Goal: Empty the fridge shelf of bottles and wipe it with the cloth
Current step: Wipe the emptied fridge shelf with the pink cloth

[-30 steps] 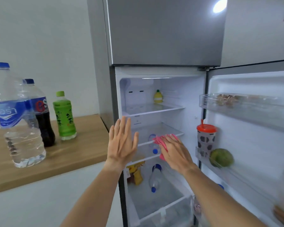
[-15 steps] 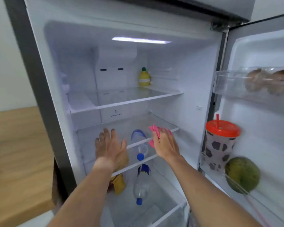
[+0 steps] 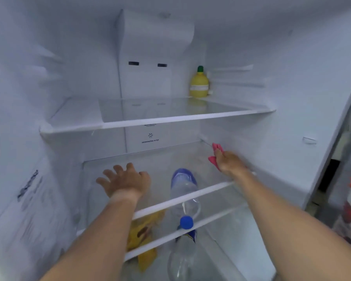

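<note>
1. Right now the crumpled pink cloth is pressed under the right hand on the glass fridge shelf, poking out past its fingertips by the right wall.
2. Fingers of the left hand are spread wide, flat over the shelf's left side, holding nothing.
3. Between the hands, below the glass, lies a clear plastic bottle with a blue cap.
4. Beyond the fingertips the back panel reads "DEODORIZING FILTER".
5. Above, a yellow lemon-shaped bottle with a green cap stands upright.
</note>
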